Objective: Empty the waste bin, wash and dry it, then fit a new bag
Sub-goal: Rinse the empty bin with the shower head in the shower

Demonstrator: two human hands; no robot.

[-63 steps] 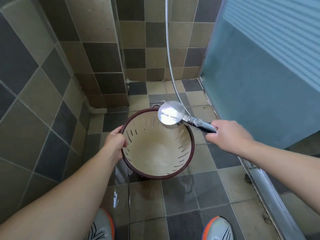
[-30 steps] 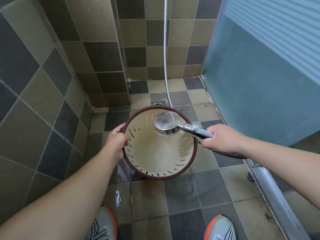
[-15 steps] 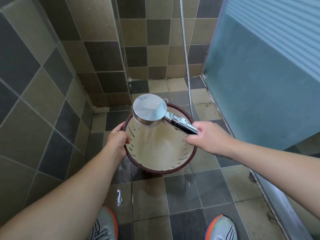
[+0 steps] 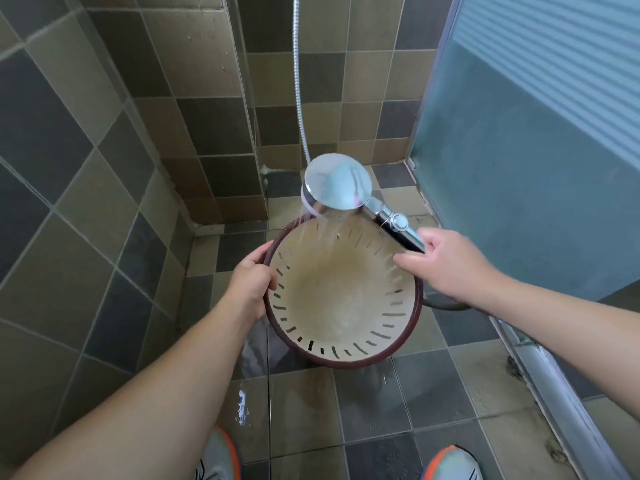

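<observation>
A round waste bin (image 4: 343, 306), cream inside with slots near a dark red rim, is held above the tiled shower floor, its mouth tilted toward me. My left hand (image 4: 251, 284) grips its left rim. My right hand (image 4: 450, 268) holds the handle of a chrome shower head (image 4: 337, 183), which hangs over the bin's far edge. Water sprays from the head into the bin and runs down its inner wall. No bag is in the bin.
The wet tiled floor (image 4: 311, 403) lies below, with tiled walls at left and back. A frosted glass door (image 4: 519, 168) and its metal sill (image 4: 561, 403) stand at right. The shower hose (image 4: 297, 81) hangs at the back. My shoes (image 4: 450, 465) show at the bottom.
The shower head has moved from over the bin's left side up and right to its far edge. The bin has tipped slightly and shifted right, still sprayed with water.
</observation>
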